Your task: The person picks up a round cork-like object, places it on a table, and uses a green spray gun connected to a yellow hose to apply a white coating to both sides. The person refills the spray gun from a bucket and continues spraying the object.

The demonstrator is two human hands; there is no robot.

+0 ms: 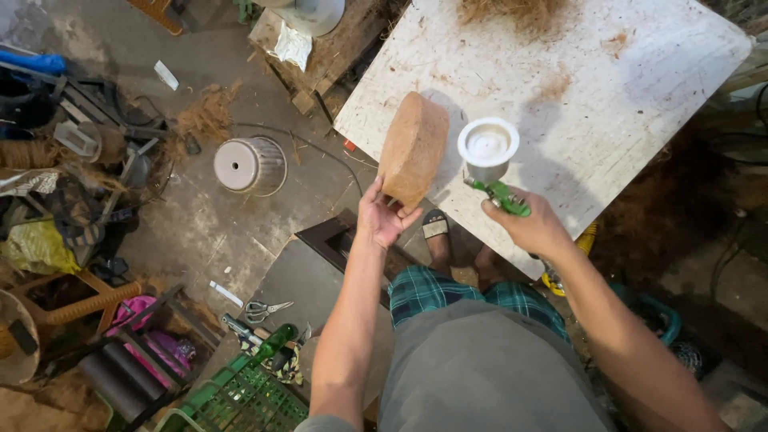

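Left hand point(382, 216) fingers clamp the lower edge of a coir fibre disc point(413, 149), held on edge above the near edge of the white tabletop point(624, 104). Right hand point(534, 227) fingers wrap the green spray gun point(494, 172), white cup up, just beside the disc.

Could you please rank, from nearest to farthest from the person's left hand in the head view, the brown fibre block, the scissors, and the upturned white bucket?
From the left hand:
1. Brown fibre block, held in that hand, above the white table's edge.
2. Upturned white bucket, on the floor to the left.
3. Scissors, on the floor, lower left.
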